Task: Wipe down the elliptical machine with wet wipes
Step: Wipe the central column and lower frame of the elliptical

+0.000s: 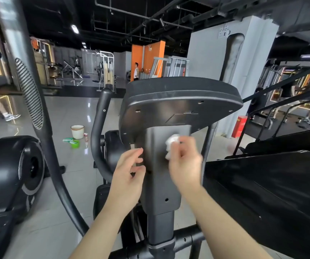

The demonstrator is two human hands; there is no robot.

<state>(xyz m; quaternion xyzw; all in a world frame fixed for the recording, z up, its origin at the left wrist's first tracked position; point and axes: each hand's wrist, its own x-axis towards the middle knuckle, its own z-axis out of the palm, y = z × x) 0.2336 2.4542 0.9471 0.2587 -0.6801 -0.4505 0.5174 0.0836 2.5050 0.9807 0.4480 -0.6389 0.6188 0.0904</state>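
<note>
Step in hand: the back of the elliptical machine (161, 186) is being wiped, at the upright column cover below the console (178, 101).

Risk, wipe slipping: the wet wipe (170, 144) is bunched into a small wad, so only a little of it meets the plastic. A fast stroke could roll it out of the pinch and drop it to the floor (57, 212).

Risk, missed areas: the column has screw recesses and a seam where it meets the console. A bunched wipe would likely skip over these and leave streaks on the matte black.

Risk, moisture: pressing a very wet wipe near the console's holes could push liquid inside, I judge.

Right hand (186, 165): blurred, its fingers (185, 146) curled and clenched round the wipe, holding it against the upper right of the column just under the console.

Left hand (128, 172): its fingers (138, 152) are loosely bent and spread, holding nothing. They are at the column's left edge; I cannot tell whether the tips touch it.

Wipe supply: a green packet (68, 140) lies on the floor well apart from the machine, beside a pale bucket (77, 131).

Progress: the console back shows faint smears, so more passes seem needed.
</note>
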